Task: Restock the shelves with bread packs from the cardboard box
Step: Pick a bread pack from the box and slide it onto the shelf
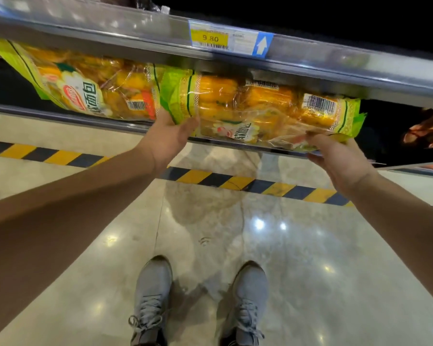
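Note:
A green and yellow bread pack [260,113] lies across the front edge of the lower shelf [110,122], under the upper shelf rail. My left hand [170,136] presses its palm and straight fingers against the pack's left end. My right hand [335,158] touches the pack's near right corner, fingers reaching onto the wrapper. A second bread pack [85,88] of the same kind lies on the shelf just to the left. The cardboard box is not in view.
The upper shelf rail [335,61] carries a price tag [220,38] reading 9.80. Dark shelf space lies to the right, with another wrapped product [425,131] at the far right. A yellow and black floor stripe [235,181] runs below the shelf; my grey shoes [200,300] stand on glossy tiles.

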`<state>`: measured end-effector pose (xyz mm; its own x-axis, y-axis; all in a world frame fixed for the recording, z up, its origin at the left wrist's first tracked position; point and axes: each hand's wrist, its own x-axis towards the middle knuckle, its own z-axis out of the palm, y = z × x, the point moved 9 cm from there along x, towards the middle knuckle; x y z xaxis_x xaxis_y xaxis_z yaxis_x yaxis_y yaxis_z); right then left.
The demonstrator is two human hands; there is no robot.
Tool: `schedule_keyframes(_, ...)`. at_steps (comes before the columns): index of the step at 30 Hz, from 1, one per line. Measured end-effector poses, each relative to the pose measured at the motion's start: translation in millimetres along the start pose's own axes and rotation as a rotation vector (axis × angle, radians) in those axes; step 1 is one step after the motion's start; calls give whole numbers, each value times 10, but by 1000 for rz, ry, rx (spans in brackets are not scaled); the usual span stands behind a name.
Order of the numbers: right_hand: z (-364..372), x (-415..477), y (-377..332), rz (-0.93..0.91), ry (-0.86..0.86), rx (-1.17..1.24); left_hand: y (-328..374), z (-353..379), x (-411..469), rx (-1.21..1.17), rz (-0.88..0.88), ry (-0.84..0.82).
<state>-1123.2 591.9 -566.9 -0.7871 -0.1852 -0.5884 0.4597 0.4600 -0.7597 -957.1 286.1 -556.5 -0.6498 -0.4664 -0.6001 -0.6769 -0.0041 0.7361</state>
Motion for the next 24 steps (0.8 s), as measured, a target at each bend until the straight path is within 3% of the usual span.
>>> schedule_keyframes(11, 42, 168, -267, 9, 79, -33, 182, -161, 169, -136, -2, 172)
schedule_keyframes(15, 32, 300, -338, 85, 152, -61, 349, -136, 293, -39, -56, 167)
schedule_keyframes(20, 58, 264, -294, 159, 108, -227, 339, -161, 296, -120, -119, 131)
schedule_keyframes(24, 70, 158, -243, 116, 71, -264, 274, -63, 139, -113, -86, 54)
